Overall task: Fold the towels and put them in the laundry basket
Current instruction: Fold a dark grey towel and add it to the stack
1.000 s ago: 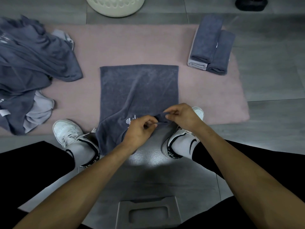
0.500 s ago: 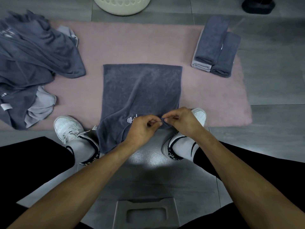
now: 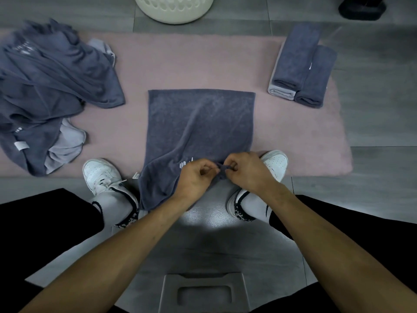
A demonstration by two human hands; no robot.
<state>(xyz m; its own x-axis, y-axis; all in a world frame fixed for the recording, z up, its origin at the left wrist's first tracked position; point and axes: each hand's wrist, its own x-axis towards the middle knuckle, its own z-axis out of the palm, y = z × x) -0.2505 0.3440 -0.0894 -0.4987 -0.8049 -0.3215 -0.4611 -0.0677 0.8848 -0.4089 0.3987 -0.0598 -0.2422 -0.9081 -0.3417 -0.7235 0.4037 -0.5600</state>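
Pink rug (image 3: 293, 136) on grey tiled floor (image 3: 372, 114), laundry basket (image 3: 173, 10) beyond.

The towel (image 3: 200, 123) was matt, nubby terry cloth; the mat (image 3: 180, 64) under it looked soft and fuzzy. The basket (image 3: 173, 10) was smooth plastic, the floor tiles (image 3: 372, 123) faintly glossy.

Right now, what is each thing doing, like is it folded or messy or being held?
Left hand: pinching the towel's near edge.
Right hand: pinching the same edge.
Towel: spread on the pink rug, near edge lifted.
Folded towels: stacked neatly on the rug.
Towel pile: crumpled, unfolded.
Laundry basket: upright; inside not visible.
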